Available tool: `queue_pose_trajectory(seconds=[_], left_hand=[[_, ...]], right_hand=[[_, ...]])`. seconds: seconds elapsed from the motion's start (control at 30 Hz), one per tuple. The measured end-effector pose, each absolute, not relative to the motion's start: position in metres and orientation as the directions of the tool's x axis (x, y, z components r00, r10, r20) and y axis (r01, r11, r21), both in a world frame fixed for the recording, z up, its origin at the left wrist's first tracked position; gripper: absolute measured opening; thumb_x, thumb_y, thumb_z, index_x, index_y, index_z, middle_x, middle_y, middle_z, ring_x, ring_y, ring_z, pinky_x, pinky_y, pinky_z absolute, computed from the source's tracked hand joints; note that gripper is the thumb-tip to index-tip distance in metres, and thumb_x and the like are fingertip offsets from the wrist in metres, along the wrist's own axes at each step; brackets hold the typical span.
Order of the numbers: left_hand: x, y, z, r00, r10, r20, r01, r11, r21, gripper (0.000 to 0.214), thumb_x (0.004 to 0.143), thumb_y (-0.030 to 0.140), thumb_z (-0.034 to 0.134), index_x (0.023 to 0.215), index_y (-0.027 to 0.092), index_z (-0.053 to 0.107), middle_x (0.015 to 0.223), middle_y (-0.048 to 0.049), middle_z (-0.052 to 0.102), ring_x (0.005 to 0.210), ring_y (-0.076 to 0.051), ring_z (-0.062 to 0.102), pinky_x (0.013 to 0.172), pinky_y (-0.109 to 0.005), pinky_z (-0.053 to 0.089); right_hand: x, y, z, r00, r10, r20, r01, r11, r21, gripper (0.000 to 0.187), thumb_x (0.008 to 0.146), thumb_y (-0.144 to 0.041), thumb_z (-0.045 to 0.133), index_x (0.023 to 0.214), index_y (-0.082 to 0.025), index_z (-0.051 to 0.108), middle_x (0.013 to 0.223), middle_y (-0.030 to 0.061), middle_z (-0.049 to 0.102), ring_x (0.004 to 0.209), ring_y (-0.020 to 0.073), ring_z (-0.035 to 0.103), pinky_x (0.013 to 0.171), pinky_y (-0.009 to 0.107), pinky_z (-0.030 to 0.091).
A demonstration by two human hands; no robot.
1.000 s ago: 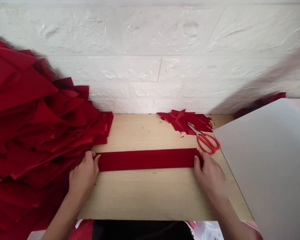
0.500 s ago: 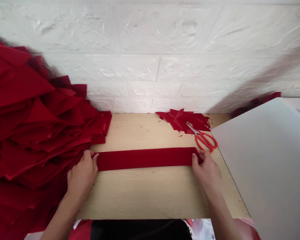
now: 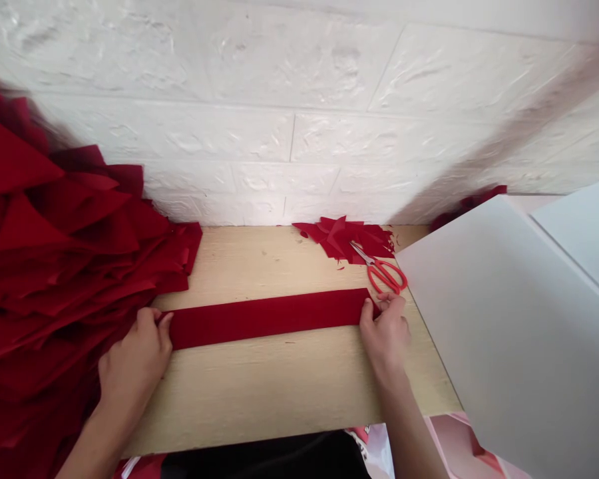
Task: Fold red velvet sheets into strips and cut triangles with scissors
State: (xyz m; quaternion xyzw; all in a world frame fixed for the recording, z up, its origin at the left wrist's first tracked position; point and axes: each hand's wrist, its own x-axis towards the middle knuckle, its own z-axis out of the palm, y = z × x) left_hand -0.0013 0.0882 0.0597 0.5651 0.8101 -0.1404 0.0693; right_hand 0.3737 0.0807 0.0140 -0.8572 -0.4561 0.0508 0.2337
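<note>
A long dark red fabric strip point(image 3: 269, 316) lies stretched flat across the pale wooden table point(image 3: 264, 392). My left hand point(image 3: 137, 349) pinches its left end between thumb and fingers, beside the large red fabric pile. At the other end, my right hand point(image 3: 387, 329) grips the right corner with closed fingers. Just beyond my right hand rest scissors point(image 3: 387, 274) with orange-red handles, their blades over a small heap of red scraps point(image 3: 347, 236).
A tall heap of red fabric pieces point(image 3: 80, 246) fills the left side. White boxes or panels point(image 3: 509, 319) stand at the right edge of the table. A white brick-patterned wall point(image 3: 239, 133) closes off the back.
The view has turned, so the whole scene sits farther left and slightly tilted, with more of the white panels showing. Both hands keep hold of the strip's ends.
</note>
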Motion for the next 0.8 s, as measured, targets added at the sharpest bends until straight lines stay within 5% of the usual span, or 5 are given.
queue_pose_trajectory(seconds=[0.13,0.3,0.47,0.8], left_hand=[[-0.004,0.090,0.060,-0.324,0.903,-0.281,0.945,0.294,-0.146,0.044,0.104,0.041,0.022,0.114,0.016,0.056,0.097,-0.0184,0.075,0.071,-0.034,0.071,0.060,-0.038,0.044],[-0.005,0.091,0.062,-0.310,0.894,-0.324,0.948,0.267,-0.171,0.043,0.104,0.041,0.023,0.117,0.015,0.056,0.087,-0.0160,0.075,0.074,-0.034,0.072,0.060,-0.036,0.042],[-0.005,0.085,0.062,-0.357,0.894,-0.272,0.931,0.318,-0.178,0.049,0.105,0.042,0.017,0.122,0.014,0.053,0.081,-0.0155,0.074,0.076,-0.035,0.073,0.061,-0.036,0.041],[-0.003,0.079,0.059,-0.341,0.907,-0.246,0.935,0.302,-0.184,0.047,0.105,0.041,0.019,0.119,0.013,0.055,0.082,-0.0153,0.073,0.072,-0.033,0.071,0.057,-0.033,0.038]], right_hand=[[0.372,0.084,0.017,0.577,0.811,0.093,0.778,-0.512,-0.364,0.020,0.089,-0.036,0.042,0.100,-0.021,0.049,0.074,0.0085,0.065,0.058,0.0232,0.055,0.058,0.033,0.031],[0.377,0.085,0.016,0.610,0.788,0.087,0.730,-0.515,-0.449,0.021,0.088,-0.038,0.045,0.100,-0.021,0.050,0.068,0.0049,0.062,0.056,0.0220,0.054,0.058,0.033,0.030],[0.376,0.083,0.014,0.613,0.779,0.133,0.692,-0.449,-0.565,0.024,0.088,-0.043,0.045,0.099,-0.022,0.047,0.084,0.0086,0.068,0.076,0.0249,0.062,0.067,0.034,0.040],[0.377,0.088,0.012,0.445,0.864,0.235,0.845,-0.318,-0.430,0.016,0.090,-0.033,0.043,0.097,-0.021,0.051,0.086,0.0113,0.070,0.097,0.0290,0.060,0.079,0.038,0.043]])
